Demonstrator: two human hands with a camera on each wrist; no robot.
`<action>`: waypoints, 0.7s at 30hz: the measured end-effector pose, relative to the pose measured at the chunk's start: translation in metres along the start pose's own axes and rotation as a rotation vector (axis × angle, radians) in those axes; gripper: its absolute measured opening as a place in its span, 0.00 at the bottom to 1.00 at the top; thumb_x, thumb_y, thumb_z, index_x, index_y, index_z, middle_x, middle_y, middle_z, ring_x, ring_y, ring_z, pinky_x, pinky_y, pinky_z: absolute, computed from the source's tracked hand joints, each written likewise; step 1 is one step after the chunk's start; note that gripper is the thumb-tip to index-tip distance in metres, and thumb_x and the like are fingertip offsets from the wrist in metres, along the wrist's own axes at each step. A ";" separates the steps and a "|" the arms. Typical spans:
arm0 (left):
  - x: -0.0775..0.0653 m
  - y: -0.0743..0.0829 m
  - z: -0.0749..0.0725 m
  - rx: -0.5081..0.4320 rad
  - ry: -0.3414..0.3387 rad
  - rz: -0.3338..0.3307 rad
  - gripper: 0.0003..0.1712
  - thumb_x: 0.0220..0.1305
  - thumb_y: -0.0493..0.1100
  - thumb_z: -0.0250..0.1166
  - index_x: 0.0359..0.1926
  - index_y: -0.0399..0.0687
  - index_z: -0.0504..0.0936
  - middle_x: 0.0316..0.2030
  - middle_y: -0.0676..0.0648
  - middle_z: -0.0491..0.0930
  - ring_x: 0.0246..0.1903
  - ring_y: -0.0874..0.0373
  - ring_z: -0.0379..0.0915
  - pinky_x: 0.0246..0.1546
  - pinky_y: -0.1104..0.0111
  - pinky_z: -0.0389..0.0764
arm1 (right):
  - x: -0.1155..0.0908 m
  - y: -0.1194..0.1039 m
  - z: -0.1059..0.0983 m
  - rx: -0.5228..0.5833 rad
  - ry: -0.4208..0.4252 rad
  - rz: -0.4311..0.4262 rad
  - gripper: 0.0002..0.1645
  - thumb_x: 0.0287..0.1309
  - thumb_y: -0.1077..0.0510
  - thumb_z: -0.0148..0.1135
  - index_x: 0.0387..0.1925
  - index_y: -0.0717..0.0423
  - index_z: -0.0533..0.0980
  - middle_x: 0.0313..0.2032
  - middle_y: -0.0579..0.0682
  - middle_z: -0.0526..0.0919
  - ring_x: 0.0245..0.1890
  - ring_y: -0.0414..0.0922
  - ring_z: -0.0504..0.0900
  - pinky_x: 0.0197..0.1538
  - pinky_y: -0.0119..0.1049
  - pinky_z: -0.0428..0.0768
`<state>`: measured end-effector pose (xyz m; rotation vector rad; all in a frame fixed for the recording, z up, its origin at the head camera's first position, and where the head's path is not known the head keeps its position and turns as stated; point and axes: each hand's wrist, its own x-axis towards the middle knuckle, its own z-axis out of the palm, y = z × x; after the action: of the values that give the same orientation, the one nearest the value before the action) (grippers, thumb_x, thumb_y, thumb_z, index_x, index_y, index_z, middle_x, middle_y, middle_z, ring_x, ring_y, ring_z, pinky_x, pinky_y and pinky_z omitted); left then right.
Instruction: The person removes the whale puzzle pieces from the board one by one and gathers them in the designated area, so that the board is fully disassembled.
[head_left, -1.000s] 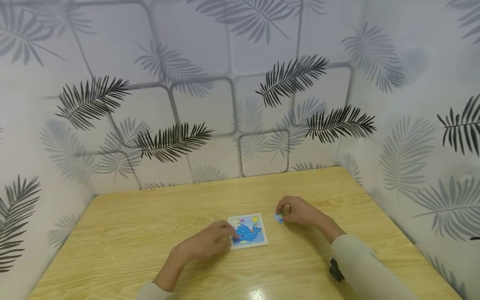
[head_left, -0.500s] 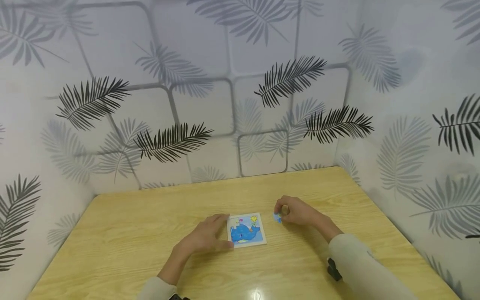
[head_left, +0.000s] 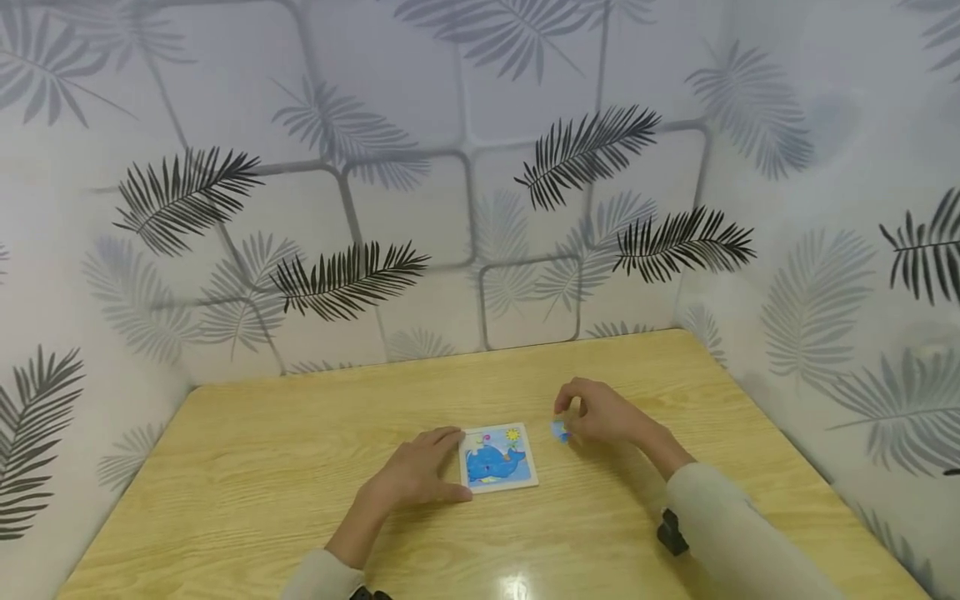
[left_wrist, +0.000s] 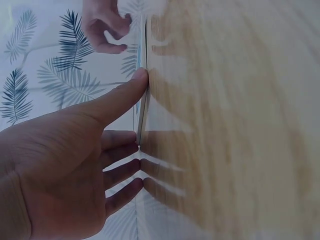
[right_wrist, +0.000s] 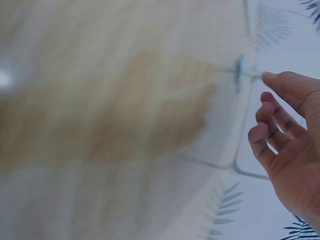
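A small square puzzle board point(head_left: 489, 487) with a white frame and a blue whale picture lies on the wooden table. My left hand point(head_left: 416, 475) holds it at its left side, the thumb at the lower edge and the forefinger at the upper-left corner. In the left wrist view, that hand's thumb point(left_wrist: 125, 97) meets the board's thin edge. A loose blue puzzle piece point(head_left: 560, 430) lies right of the board. Beside it is my right hand point(head_left: 603, 412), its fingers loosely bent. The right wrist view shows a gap between the thumb point(right_wrist: 287, 82) and the piece point(right_wrist: 240, 72).
The light wood table point(head_left: 315, 425) ends at walls point(head_left: 420, 308) with a feather pattern behind and to the sides. A bright light reflection point(head_left: 513, 587) shows near the front. Dark wrist straps point(head_left: 672, 533) sit at the sleeves.
My left hand's forefinger has moved from the whale picture to the board's upper-left corner, uncovering the picture. The right hand stays by the loose piece, its fingers lifted slightly off it.
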<state>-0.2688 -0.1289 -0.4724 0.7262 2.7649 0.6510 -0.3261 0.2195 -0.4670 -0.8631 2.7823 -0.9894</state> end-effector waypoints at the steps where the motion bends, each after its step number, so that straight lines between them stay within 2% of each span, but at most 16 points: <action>1: 0.000 0.001 0.000 0.006 -0.003 -0.004 0.54 0.60 0.61 0.76 0.78 0.42 0.63 0.77 0.40 0.61 0.77 0.37 0.54 0.73 0.34 0.54 | 0.001 -0.002 -0.001 0.003 0.012 -0.006 0.12 0.61 0.68 0.69 0.45 0.56 0.81 0.45 0.51 0.81 0.32 0.44 0.76 0.37 0.37 0.79; 4: 0.000 0.003 0.000 0.018 -0.001 -0.007 0.54 0.60 0.61 0.77 0.78 0.42 0.64 0.77 0.40 0.62 0.76 0.37 0.56 0.73 0.35 0.56 | 0.008 -0.013 0.002 -0.002 0.022 -0.061 0.11 0.63 0.68 0.68 0.46 0.57 0.81 0.45 0.53 0.82 0.29 0.41 0.74 0.36 0.35 0.78; 8: 0.000 0.004 -0.001 0.027 0.001 -0.018 0.53 0.59 0.61 0.76 0.78 0.44 0.65 0.77 0.41 0.63 0.76 0.37 0.57 0.72 0.34 0.57 | 0.026 -0.032 0.018 0.005 -0.055 -0.132 0.13 0.64 0.69 0.67 0.49 0.58 0.82 0.48 0.55 0.83 0.28 0.40 0.74 0.36 0.33 0.78; 12: 0.002 0.002 0.000 0.030 0.004 0.000 0.53 0.60 0.63 0.75 0.78 0.44 0.65 0.76 0.40 0.63 0.75 0.37 0.57 0.71 0.34 0.58 | 0.044 -0.047 0.041 -0.033 -0.156 -0.154 0.17 0.66 0.68 0.65 0.54 0.56 0.83 0.53 0.54 0.81 0.37 0.43 0.77 0.43 0.36 0.81; 17: 0.005 -0.003 0.004 0.051 -0.010 0.008 0.54 0.62 0.65 0.73 0.79 0.46 0.62 0.78 0.41 0.61 0.76 0.37 0.56 0.71 0.34 0.58 | 0.057 -0.059 0.060 -0.107 -0.222 -0.148 0.18 0.67 0.69 0.64 0.55 0.54 0.84 0.58 0.55 0.79 0.57 0.52 0.78 0.62 0.50 0.79; 19: 0.005 -0.005 0.006 0.049 -0.010 -0.004 0.54 0.62 0.64 0.73 0.80 0.48 0.62 0.78 0.42 0.61 0.77 0.38 0.55 0.72 0.34 0.57 | 0.059 -0.062 0.063 -0.114 -0.226 -0.129 0.17 0.67 0.69 0.65 0.53 0.52 0.84 0.58 0.55 0.78 0.60 0.54 0.77 0.66 0.52 0.76; 21: 0.006 -0.008 0.007 0.046 -0.006 -0.012 0.54 0.61 0.64 0.74 0.80 0.49 0.62 0.78 0.43 0.61 0.77 0.39 0.55 0.72 0.34 0.57 | 0.060 -0.065 0.065 -0.099 -0.220 -0.110 0.16 0.66 0.70 0.65 0.51 0.51 0.83 0.56 0.55 0.76 0.58 0.54 0.77 0.65 0.53 0.77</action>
<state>-0.2748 -0.1294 -0.4824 0.7190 2.7855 0.5838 -0.3294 0.1101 -0.4718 -1.0772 2.6400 -0.7246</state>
